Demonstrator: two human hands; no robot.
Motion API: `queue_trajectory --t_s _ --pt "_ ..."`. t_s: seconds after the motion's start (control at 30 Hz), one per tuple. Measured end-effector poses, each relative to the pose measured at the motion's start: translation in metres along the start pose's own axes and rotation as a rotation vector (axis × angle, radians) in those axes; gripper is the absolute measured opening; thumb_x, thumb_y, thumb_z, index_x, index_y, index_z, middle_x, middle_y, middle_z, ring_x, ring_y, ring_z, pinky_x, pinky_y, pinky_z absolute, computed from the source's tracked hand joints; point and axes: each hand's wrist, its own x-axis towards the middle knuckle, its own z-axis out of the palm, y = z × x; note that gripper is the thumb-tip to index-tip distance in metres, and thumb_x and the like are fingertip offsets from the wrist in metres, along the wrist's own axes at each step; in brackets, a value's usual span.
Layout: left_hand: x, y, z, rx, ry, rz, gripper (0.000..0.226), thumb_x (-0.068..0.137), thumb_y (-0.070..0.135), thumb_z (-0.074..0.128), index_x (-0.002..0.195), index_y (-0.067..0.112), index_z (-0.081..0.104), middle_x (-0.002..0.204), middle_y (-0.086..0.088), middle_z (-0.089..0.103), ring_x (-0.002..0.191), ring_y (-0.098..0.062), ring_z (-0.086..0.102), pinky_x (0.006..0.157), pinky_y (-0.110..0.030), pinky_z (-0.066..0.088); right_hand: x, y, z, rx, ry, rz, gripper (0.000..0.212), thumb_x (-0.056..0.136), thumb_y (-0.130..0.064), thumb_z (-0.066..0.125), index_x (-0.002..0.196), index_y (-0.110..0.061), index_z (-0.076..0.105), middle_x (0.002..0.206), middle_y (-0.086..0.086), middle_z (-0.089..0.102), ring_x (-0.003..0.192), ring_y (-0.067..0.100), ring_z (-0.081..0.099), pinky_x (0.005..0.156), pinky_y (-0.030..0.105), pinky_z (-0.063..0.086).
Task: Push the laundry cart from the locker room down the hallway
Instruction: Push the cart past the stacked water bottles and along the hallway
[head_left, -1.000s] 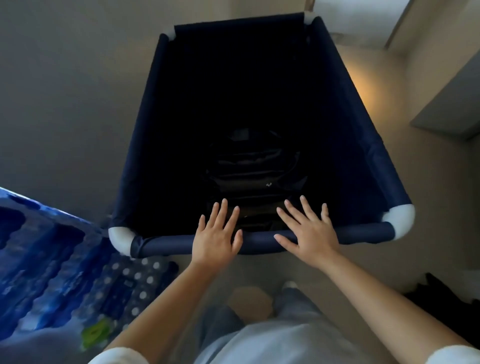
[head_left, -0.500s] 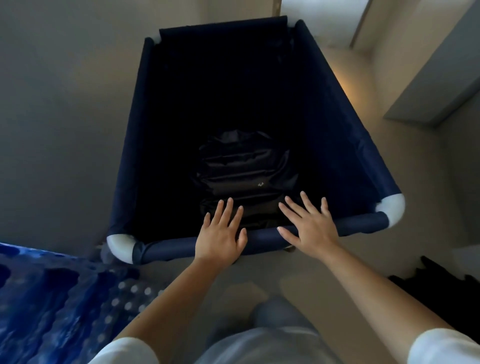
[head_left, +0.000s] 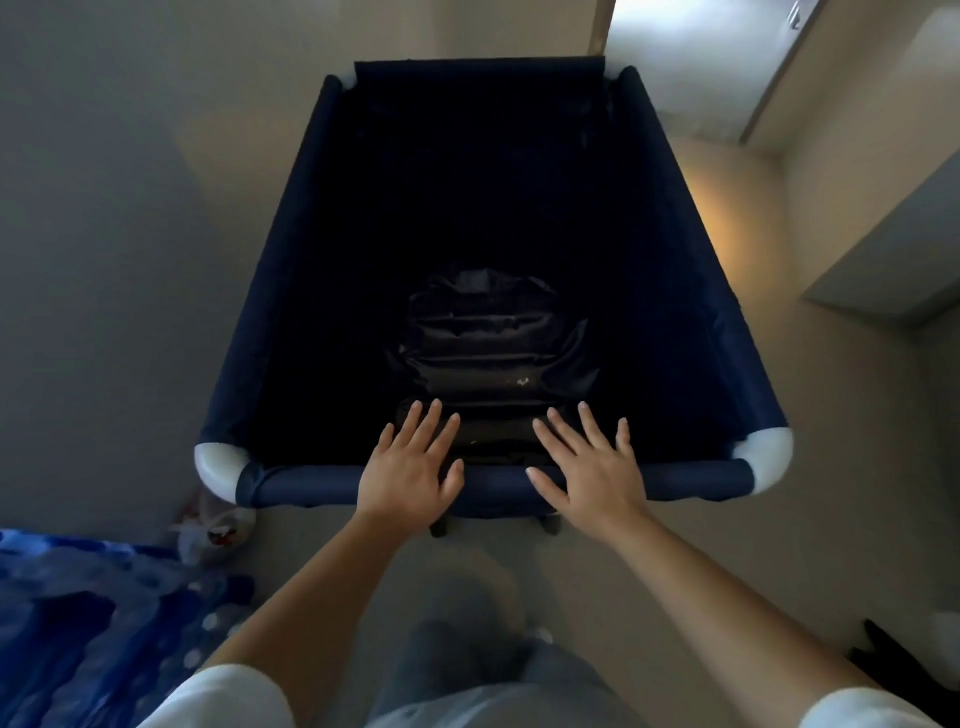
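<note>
Pushing is the step in hand, judged from both palms laid flat on the near rail of the laundry cart (head_left: 291, 312). At the far left a blue patterned fabric (head_left: 78, 623) lies on the floor, with a small white bundle (head_left: 213, 535) just beside the cart's near-left white corner fitting (head_left: 218, 467). The left hand (head_left: 408, 467) rests on the navy rail, fingers spread and pointing forward, gripping nothing. Inside the cart, between and beyond the two hands, a black bag (head_left: 493, 343) lies on the dark bottom. The right hand (head_left: 592, 467) presses on the same rail, fingers likewise splayed, apart from the left. Two dark casters (head_left: 439, 529) show under the rail. The cart stands on pale floor, its far end toward a bright doorway (head_left: 685, 57) at upper right, with a grey cabinet corner (head_left: 893, 260) along the right side. The next move probably calls for even forward pressure from both palms, biased slightly rightward so the front clears the door frame.
</note>
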Motion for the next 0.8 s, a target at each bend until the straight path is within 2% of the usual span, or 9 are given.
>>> queue_trajectory --t_s 0.17,0.27,0.4,0.67,0.73,0.8 --pt "0.048 -0.021 -0.011 0.012 -0.006 0.002 0.057 0.093 0.044 0.025 0.145 0.024 0.016 0.155 -0.002 0.011 0.142 -0.021 0.003 0.113 -0.041 0.010 0.051 0.007 -0.001 -0.004 0.012 0.010 0.074 0.083 -0.062 0.005 0.143 -0.025 0.026 0.151 0.000 0.031 0.141 0.032 0.017 0.109 0.061 0.011" --pt "0.078 -0.035 -0.016 0.025 -0.011 0.007 0.057 0.092 0.045 0.025 0.145 0.024 0.017 0.155 -0.002 0.012 0.142 -0.022 0.004 0.113 -0.041 0.011 0.083 0.008 -0.008 -0.015 0.014 0.025 0.072 0.084 -0.061 0.006 0.144 -0.025 0.024 0.150 0.001 0.032 0.141 0.033 0.019 0.108 0.062 0.014" --pt "0.119 -0.058 -0.024 0.017 -0.003 0.034 0.057 0.092 0.045 0.023 0.145 0.023 0.018 0.155 -0.003 0.014 0.142 -0.022 0.004 0.113 -0.042 0.012 0.124 0.003 -0.020 -0.016 0.045 0.051 0.067 0.086 -0.056 0.018 0.140 -0.019 0.036 0.141 0.007 0.047 0.133 0.039 0.035 0.101 0.067 0.025" --pt "0.199 -0.108 -0.041 0.022 -0.019 0.094 0.056 0.093 0.044 0.021 0.145 0.025 0.015 0.155 -0.001 0.010 0.142 -0.020 0.002 0.113 -0.040 0.009 0.209 -0.007 -0.034 -0.007 0.050 0.104 0.064 0.087 -0.054 0.023 0.136 -0.018 0.043 0.138 0.008 0.050 0.131 0.040 0.037 0.100 0.069 0.025" --pt "0.219 -0.119 -0.044 0.017 -0.020 0.097 0.056 0.093 0.044 0.021 0.145 0.024 0.014 0.156 -0.001 0.010 0.142 -0.020 0.001 0.113 -0.040 0.009 0.230 -0.005 -0.035 -0.006 0.041 0.109 0.065 0.087 -0.056 0.021 0.137 -0.019 0.041 0.140 0.006 0.048 0.133 0.039 0.034 0.102 0.067 0.022" --pt "0.238 -0.129 -0.049 0.029 -0.028 0.110 0.056 0.093 0.044 0.019 0.145 0.024 0.013 0.156 -0.001 0.009 0.142 -0.021 0.000 0.114 -0.040 0.007 0.252 -0.002 -0.036 -0.008 0.025 0.114 0.069 0.086 -0.059 0.014 0.141 -0.023 0.032 0.146 0.003 0.039 0.138 0.036 0.024 0.107 0.064 0.012"
